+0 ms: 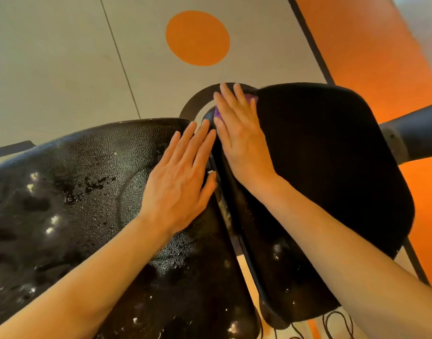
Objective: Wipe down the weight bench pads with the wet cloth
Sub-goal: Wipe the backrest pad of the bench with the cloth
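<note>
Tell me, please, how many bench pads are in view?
2: the wet pad on the left under the left hand, and the darker pad on the right. Others may lie out of frame.

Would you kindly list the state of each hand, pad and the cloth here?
Left hand: fingers straight, flat on the left pad.
Right hand: fingers straight, pressing the purple cloth.
Purple cloth: mostly hidden under the right hand, on the right pad's edge.
Left pad: wet, glistening.
Right pad: dark, matte.
</note>
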